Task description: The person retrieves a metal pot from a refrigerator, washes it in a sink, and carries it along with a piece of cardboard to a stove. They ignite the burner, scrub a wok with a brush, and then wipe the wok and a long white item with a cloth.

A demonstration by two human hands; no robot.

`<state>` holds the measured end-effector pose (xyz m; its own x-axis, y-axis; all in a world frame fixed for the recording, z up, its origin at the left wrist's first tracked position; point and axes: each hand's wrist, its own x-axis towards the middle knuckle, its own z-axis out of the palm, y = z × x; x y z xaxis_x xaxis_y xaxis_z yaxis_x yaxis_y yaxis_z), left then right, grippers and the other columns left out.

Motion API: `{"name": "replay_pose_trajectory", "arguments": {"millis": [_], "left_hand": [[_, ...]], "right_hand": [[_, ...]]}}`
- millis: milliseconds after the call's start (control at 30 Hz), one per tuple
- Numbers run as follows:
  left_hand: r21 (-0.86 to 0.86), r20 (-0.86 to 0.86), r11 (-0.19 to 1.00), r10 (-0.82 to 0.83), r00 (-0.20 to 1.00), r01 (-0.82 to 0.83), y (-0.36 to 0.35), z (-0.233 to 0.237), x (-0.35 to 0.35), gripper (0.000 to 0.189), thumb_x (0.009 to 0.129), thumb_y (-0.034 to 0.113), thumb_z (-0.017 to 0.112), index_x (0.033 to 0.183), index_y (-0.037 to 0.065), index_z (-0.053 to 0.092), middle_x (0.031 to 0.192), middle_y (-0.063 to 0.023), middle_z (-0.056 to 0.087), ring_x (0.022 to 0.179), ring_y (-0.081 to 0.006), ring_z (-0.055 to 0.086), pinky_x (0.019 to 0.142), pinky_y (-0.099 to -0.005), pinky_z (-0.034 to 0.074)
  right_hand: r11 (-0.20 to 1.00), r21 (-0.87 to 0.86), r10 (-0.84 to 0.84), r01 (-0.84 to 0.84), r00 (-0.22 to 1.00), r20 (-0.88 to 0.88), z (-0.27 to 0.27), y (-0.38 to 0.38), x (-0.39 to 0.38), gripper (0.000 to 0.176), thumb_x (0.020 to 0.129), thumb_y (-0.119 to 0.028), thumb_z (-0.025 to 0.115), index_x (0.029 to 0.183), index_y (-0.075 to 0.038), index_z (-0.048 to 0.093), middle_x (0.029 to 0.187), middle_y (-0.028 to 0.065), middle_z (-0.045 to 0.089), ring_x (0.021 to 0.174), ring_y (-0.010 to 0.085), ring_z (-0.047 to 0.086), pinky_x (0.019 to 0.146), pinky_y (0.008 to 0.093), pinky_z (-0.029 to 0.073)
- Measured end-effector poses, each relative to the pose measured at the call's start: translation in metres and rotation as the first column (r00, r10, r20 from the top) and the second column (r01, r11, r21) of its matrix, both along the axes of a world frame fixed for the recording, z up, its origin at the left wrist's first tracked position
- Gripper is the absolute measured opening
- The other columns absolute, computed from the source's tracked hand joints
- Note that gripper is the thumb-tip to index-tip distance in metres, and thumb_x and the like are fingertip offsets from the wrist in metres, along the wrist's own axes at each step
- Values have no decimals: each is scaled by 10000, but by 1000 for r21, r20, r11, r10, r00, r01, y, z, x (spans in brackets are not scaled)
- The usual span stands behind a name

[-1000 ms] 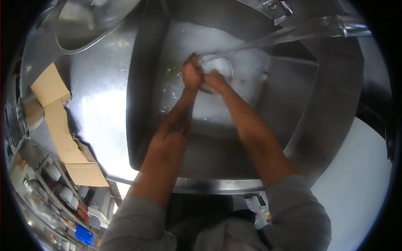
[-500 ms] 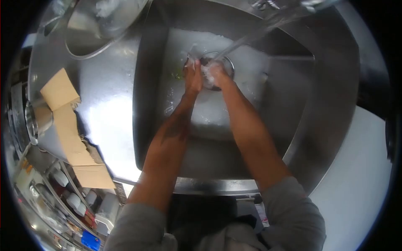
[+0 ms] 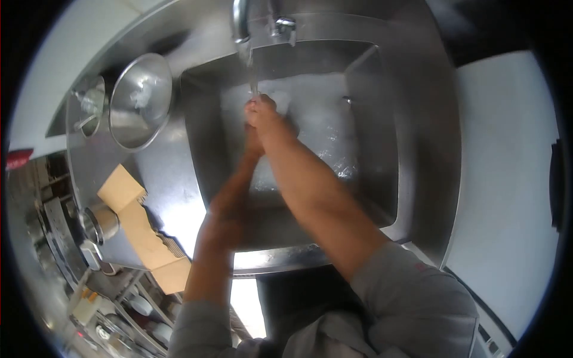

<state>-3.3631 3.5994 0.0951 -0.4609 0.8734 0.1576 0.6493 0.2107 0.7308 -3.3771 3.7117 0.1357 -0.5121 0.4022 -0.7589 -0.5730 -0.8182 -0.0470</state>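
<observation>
My right hand (image 3: pixel 264 111) is under the stream of water (image 3: pixel 253 77) that falls from the faucet (image 3: pixel 240 24). Its fingers are curled in and pressed against my left hand (image 3: pixel 254 142), which lies just below and partly behind it. The right wrist and forearm cover much of the left hand, so its fingers are hidden. What is between the two hands, if anything, cannot be made out. Both are over cloudy, whitish water (image 3: pixel 316 113) in the metal sink (image 3: pixel 373 131). A small dark shape (image 3: pixel 291 124) shows beside the right wrist, mostly covered.
On the steel counter left of the sink stand a large metal bowl (image 3: pixel 128 116) and a smaller clear container (image 3: pixel 91 110). Torn cardboard (image 3: pixel 140 230) lies nearer, beside a metal pot (image 3: pixel 101 222). A second tap (image 3: pixel 285 25) is at the sink's back edge.
The view has shifted, bringing the faucet and bowl fully into sight. My hands were side by side over a round metal rim; now they are together, right over left, directly beneath the stream.
</observation>
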Motion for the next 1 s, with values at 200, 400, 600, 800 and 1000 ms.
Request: {"name": "replay_pose_trajectory", "arguments": {"millis": [200, 400, 600, 800, 1000], "left_hand": [[-85, 773, 996, 44, 633, 34, -14, 24, -30, 263, 944, 223, 602, 1076, 13, 689, 945, -62, 703, 832, -171, 646, 728, -315, 501], [-268, 675, 950, 303, 673, -160, 33, 136, -54, 275, 935, 256, 655, 963, -9, 720, 830, -7, 677, 700, -99, 572, 626, -307, 479], [-198, -24, 948, -259, 966, 249, 88, 175, 3, 321, 783, 360, 812, 689, 68, 719, 692, -55, 639, 612, -223, 575, 609, -370, 449], [-167, -381, 976, 69, 922, -141, 40, 146, -51, 515, 709, 540, 813, 1010, 133, 719, 1091, -58, 639, 1050, -301, 555, 796, -509, 426], [-106, -11, 989, -101, 995, 99, 38, 109, -141, 648, 816, 534, 732, 1251, 65, 628, 1134, -121, 666, 1033, -289, 616, 863, -426, 479]], "right_hand": [[957, -211, 190, -200, 979, -68, 88, 25, 18, 399, 969, -273, 523, 1293, -43, 562, 1234, 161, 580, 1182, 337, 542, 931, 473, 521], [-112, 181, 444, -977, 114, 889, 151, 65, 77, 703, 875, -607, 608, 1321, -64, 594, 1371, 109, 577, 1251, 193, 568, 1004, 402, 504], [368, 83, 586, -926, 300, 752, 109, 72, 153, 459, 903, -397, 566, 1157, -17, 617, 1122, 199, 633, 935, 305, 687, 605, 344, 564], [374, 204, 620, -905, 408, 671, 92, 78, 163, 285, 845, -15, 462, 1107, -19, 572, 933, 194, 608, 740, 284, 678, 478, 293, 479], [23, 509, 712, -860, 372, 596, 148, 69, 142, 308, 757, 32, 531, 1053, -26, 591, 839, 114, 598, 624, 174, 587, 442, 336, 418]]}}
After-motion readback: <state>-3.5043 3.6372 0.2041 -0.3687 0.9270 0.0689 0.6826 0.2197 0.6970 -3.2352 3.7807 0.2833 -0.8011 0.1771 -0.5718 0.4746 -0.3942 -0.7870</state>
